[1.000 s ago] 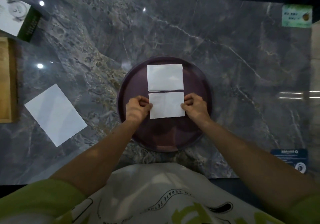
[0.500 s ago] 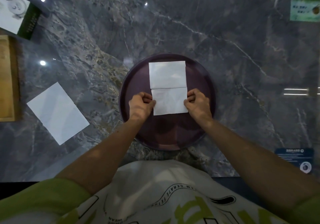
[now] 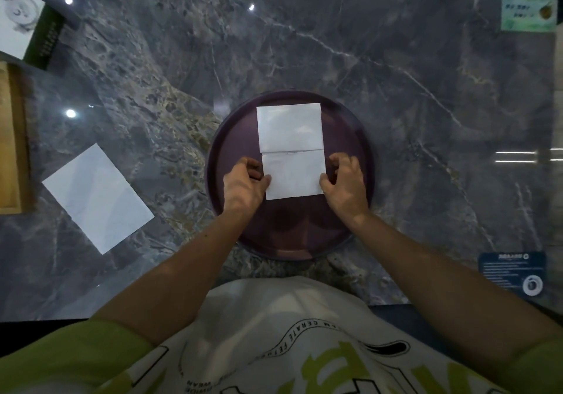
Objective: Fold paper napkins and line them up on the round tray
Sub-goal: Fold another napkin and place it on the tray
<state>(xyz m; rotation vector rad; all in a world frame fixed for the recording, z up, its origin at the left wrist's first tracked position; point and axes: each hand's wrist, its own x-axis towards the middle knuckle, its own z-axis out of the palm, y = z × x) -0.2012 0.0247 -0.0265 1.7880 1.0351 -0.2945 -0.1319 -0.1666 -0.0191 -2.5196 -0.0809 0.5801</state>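
Observation:
A round dark purple tray (image 3: 225,153) lies on the marble table in front of me. Two folded white napkins sit on it, one behind the other. The far napkin (image 3: 290,127) lies flat, and its near edge meets the near napkin (image 3: 294,175). My left hand (image 3: 243,185) pinches the near napkin's left edge with its thumb. At the right edge my right hand (image 3: 345,185) does the same with curled fingers. An unfolded white napkin (image 3: 97,197) lies on the table to the left of the tray.
A wooden board (image 3: 12,137) sits at the left edge. A white and dark box (image 3: 27,25) is at the far left corner. A green card (image 3: 528,11) lies far right, a blue card (image 3: 511,271) near right.
The near napkin has been slid away from me until its far edge meets the far napkin. Both hands stayed on its side edges.

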